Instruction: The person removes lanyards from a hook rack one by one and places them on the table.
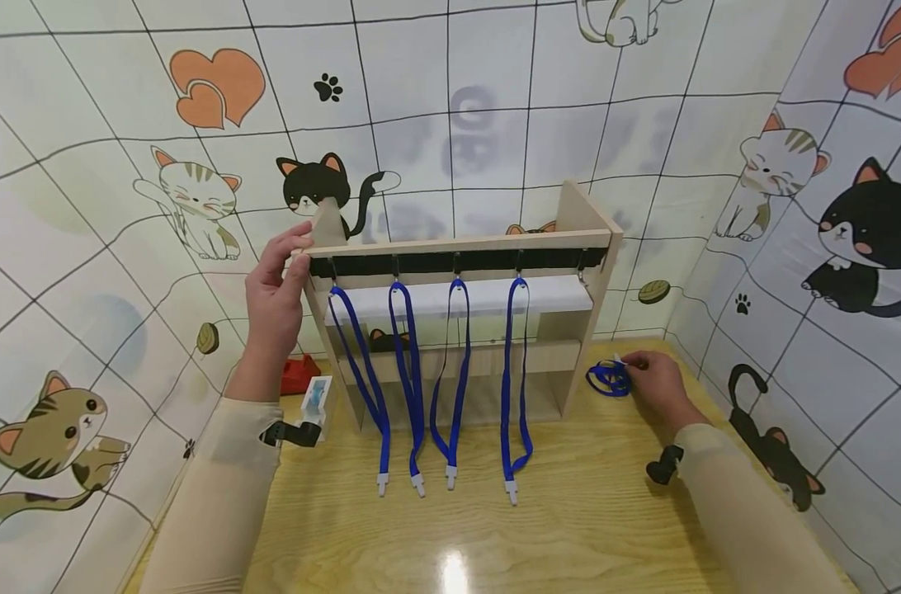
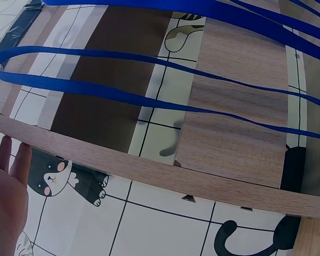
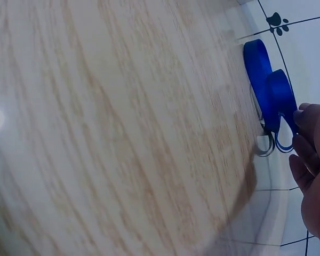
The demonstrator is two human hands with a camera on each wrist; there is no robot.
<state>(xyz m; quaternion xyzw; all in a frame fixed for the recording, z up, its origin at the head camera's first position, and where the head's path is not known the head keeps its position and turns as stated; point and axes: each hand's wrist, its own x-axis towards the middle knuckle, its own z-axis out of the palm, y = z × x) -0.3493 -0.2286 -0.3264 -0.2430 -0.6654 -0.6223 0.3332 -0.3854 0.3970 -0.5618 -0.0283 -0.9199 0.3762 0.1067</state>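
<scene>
A light wooden rack [image 1: 461, 244] stands on the table, with a black strip of hooks along its top front. Several blue lanyards [image 1: 461, 363] hang from the hooks, their pale clips reaching down over the tabletop; the rightmost hook [image 1: 580, 268] carries none. My left hand [image 1: 275, 285] grips the rack's upper left corner, thumb in front; in the left wrist view its fingertips [image 2: 21, 162] meet the side panel. Right of the rack, my right hand [image 1: 654, 384] pinches a loosely coiled blue lanyard [image 3: 266, 88] at the table's surface. The exact hold is partly hidden by the fingers.
A red object [image 1: 299, 375] and a small white box [image 1: 316, 402] with something blue inside sit left of the rack. White cloth with a cat print [image 1: 450, 107] encloses the wooden table [image 1: 569, 511] at the back and sides.
</scene>
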